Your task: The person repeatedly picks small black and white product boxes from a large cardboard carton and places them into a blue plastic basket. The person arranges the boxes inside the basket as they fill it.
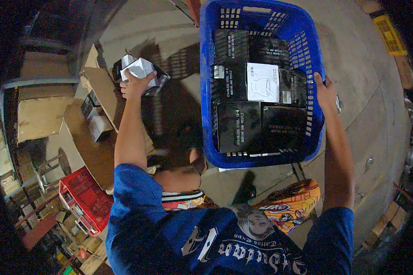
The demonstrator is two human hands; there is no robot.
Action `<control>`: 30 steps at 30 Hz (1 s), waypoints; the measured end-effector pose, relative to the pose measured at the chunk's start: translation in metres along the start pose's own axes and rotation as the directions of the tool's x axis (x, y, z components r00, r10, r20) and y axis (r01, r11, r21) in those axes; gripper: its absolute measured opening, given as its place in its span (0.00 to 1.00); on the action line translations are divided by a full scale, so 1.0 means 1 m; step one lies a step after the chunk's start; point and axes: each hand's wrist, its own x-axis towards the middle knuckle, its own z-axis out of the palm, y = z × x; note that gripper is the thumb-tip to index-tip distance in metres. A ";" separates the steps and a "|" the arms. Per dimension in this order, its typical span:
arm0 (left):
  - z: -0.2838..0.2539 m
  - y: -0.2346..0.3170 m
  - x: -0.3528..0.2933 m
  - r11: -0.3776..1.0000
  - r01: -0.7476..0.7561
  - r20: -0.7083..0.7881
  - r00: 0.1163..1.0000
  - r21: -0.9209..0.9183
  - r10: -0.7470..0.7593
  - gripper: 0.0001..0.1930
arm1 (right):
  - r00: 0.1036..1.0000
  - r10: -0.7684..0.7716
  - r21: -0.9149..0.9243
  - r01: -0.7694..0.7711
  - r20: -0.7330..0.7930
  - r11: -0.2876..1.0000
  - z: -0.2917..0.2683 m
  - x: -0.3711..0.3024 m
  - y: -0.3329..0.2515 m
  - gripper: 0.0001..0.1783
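Observation:
My left hand (135,86) is closed on a small carton (141,68) with glossy white and black faces, held out to the left of a blue plastic basket (206,91). I cannot tell whether it is one carton or two together. Several black cardboard boxes (239,126) with pale print are packed side by side in the basket. A white label or sheet with a line drawing of a bowl-shaped vessel (263,82) shows among them. At the basket's right rim, my right hand (325,91) grips the edge with its fingers over it.
On the left, a large open brown carton (80,137) holds a few boxes. Nearer me stands a red plastic crate (89,195). Another brown cardboard box (40,117) sits at the far left by a metal frame. A yellow crate (390,34) is at the far right.

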 end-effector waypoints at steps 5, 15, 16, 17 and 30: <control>0.007 -0.020 0.017 0.981 0.003 -0.064 0.998 -0.195 -0.015 0.64 | 0.998 -0.033 -0.084 0.029 -0.049 0.996 0.005 0.010 0.008 0.41; -0.096 -0.022 -0.027 0.008 0.069 0.068 0.942 -0.998 0.330 0.40 | 0.998 -0.065 -0.015 0.065 -0.008 0.998 0.012 0.030 0.034 0.43; -0.106 -0.008 -0.040 -0.049 0.105 0.078 0.920 -0.993 0.385 0.40 | 0.996 -0.076 -0.070 0.073 -0.040 0.995 0.013 0.031 0.035 0.42; -0.116 0.006 -0.054 -0.028 0.090 0.068 0.895 -0.996 0.442 0.40 | 0.993 -0.088 -0.124 0.078 -0.075 0.989 0.014 0.031 0.035 0.42; -0.091 0.204 -0.179 0.120 -0.239 -0.035 0.555 -0.963 0.831 0.48 | 0.995 -0.019 -0.166 0.003 -0.093 0.986 0.017 0.010 0.008 0.37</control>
